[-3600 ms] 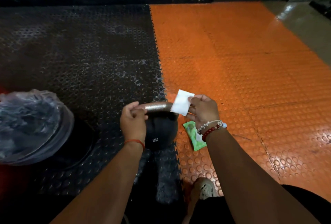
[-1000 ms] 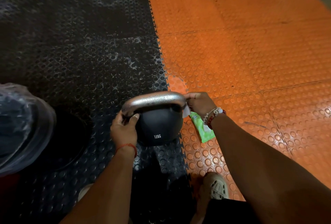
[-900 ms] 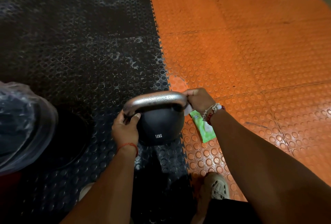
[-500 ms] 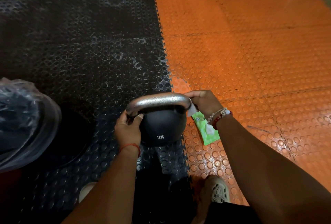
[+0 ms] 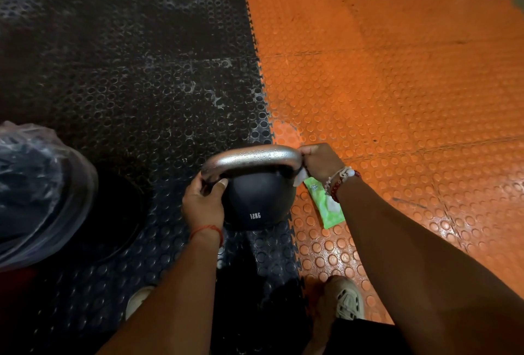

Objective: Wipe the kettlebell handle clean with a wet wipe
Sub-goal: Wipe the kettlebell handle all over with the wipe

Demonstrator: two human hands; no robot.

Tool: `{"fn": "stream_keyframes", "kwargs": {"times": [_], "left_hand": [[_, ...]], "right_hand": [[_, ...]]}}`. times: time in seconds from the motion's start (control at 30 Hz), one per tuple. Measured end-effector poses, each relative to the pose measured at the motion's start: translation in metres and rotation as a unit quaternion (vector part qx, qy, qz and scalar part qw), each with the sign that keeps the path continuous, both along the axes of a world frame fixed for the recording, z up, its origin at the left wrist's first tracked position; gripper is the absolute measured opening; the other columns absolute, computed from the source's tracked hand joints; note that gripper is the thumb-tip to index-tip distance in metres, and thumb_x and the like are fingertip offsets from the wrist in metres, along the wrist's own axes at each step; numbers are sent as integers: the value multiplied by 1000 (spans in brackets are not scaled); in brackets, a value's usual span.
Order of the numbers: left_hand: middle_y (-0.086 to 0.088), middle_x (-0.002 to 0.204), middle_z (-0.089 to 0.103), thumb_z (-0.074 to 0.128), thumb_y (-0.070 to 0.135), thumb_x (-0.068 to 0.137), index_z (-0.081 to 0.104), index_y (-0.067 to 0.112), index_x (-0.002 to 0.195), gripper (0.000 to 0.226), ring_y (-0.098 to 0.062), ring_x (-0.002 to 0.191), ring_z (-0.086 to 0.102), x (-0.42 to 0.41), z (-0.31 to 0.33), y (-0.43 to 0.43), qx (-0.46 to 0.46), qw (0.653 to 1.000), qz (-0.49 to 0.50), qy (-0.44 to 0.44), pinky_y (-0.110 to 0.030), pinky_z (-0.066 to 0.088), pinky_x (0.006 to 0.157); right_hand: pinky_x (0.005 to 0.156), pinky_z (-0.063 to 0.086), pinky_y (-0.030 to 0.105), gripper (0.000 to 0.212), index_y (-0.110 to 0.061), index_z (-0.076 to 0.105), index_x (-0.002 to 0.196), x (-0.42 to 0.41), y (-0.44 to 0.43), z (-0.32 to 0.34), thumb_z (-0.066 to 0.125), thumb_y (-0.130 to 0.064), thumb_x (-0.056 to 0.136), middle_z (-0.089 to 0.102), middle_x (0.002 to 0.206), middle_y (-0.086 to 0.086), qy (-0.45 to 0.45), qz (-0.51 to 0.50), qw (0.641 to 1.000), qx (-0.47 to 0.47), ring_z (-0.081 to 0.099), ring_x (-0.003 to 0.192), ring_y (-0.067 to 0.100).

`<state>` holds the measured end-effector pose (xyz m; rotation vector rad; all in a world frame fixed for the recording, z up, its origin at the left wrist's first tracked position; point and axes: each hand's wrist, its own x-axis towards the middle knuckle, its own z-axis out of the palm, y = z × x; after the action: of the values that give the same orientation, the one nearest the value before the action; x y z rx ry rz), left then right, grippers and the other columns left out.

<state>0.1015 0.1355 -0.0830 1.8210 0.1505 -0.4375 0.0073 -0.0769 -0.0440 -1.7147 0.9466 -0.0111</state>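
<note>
a few seconds ago our right hand (image 5: 320, 161) holds the wet wipe (image 5: 301, 177) up flat, above the bar. now the wipe is down on the right bend of the handle (image 5: 252, 157), and our fingers are curled tight round it. only a small white corner pokes out under the hand. in the last second this hand hardly moves. we think the rubbing has started at the right end, and most of the bar is not done yet. small wet drops sit all along the top of it.

our left hand (image 5: 202, 200) is wrapped round the left end of the handle and keeps it from rolling.

the kettlebell (image 5: 256, 201) sits on the floor in front of us, right on the line where the black mat (image 5: 127, 93) meets the orange mat (image 5: 397, 85). its round ball is near us, with the weight mark facing us. the handle is on top, on the far side. the long way of the handle goes from left to right, a bit higher at the right.

the green wipe pack (image 5: 326, 207) lies just beside the ball, on the orange mat.
</note>
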Motion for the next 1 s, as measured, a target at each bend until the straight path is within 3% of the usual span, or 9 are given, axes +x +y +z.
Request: {"fn": "stream_keyframes", "kwargs": {"times": [0.17, 0.27, 0.37, 0.47, 0.57, 0.67, 0.83, 0.9, 1.0], "left_hand": [[-11, 108, 70, 75, 17, 79, 70, 18, 105, 27, -20, 92, 66, 0, -2, 1, -7, 1000, -1, 3, -49, 53, 94], [-12, 108, 70, 75, 16, 79, 70, 17, 105, 27, -29, 102, 66, 0, 0, 1, -6, 1000, 3, 6, -50, 52, 94], [-12, 108, 70, 75, 15, 79, 70, 16, 106, 28, -31, 105, 65, 0, -2, 1, -5, 1000, 5, 4, -49, 52, 94], [-12, 109, 70, 75, 13, 79, 70, 15, 109, 30, -19, 91, 66, 1, -2, 0, -15, 1000, 6, 2, -47, 53, 94], [-12, 108, 70, 74, 11, 80, 70, 13, 109, 29, -12, 85, 59, 0, -1, 0, -21, 1000, 9, 0, -47, 52, 95], [-13, 109, 70, 73, 13, 80, 70, 14, 109, 29, -12, 87, 59, 0, -1, 1, -22, 1000, 4, -3, -49, 52, 95], [-14, 113, 68, 74, 15, 80, 70, 16, 109, 30, -29, 104, 66, 0, -3, 1, -17, 1000, 6, 2, -48, 52, 95], [-14, 114, 68, 75, 15, 79, 69, 15, 110, 31, -29, 105, 65, 0, -2, 1, -19, 1000, 8, 6, -47, 52, 95], [-13, 113, 68, 75, 14, 80, 69, 14, 111, 32, -15, 92, 64, -1, -1, 1, -28, 1000, 7, 5, -45, 53, 95]], "right_hand": [[63, 55, 31, 43, -17, 73, 77, -10, 4, -6, 42, 13, 82, 70, 59, 2, -62, -81, 992, 75, 64, 61, 19], [63, 53, 28, 44, -17, 72, 74, -10, 8, -13, 41, 13, 80, 67, 51, -3, -33, -79, 995, 52, 62, 57, 17], [52, 51, 20, 44, -14, 72, 77, -7, 10, -4, 39, 14, 78, 66, 50, 3, -53, -73, 995, 41, 62, 50, 10], [58, 51, 25, 42, -14, 72, 82, -10, 13, -4, 42, 15, 79, 69, 65, 5, -89, -104, 989, 56, 63, 59, 13], [62, 50, 30, 44, -18, 71, 73, -6, 11, -10, 40, 12, 79, 65, 56, 5, -29, -81, 996, 14, 58, 58, 22], [63, 56, 30, 44, -13, 71, 73, 1, 7, -1, 35, 11, 79, 64, 47, 10, -17, -51, 998, 32, 63, 51, 22], [57, 51, 25, 42, -15, 74, 78, -10, 12, -4, 44, 15, 79, 70, 62, 0, -91, -114, 986, 76, 62, 57, 13], [62, 49, 32, 48, -22, 74, 71, -10, 15, -12, 43, 14, 77, 67, 61, 8, -71, -136, 986, 67, 57, 57, 21], [67, 49, 41, 50, -25, 73, 65, -8, 17, -12, 42, 13, 76, 67, 66, 12, -71, -159, 984, 49, 57, 62, 24]]}}
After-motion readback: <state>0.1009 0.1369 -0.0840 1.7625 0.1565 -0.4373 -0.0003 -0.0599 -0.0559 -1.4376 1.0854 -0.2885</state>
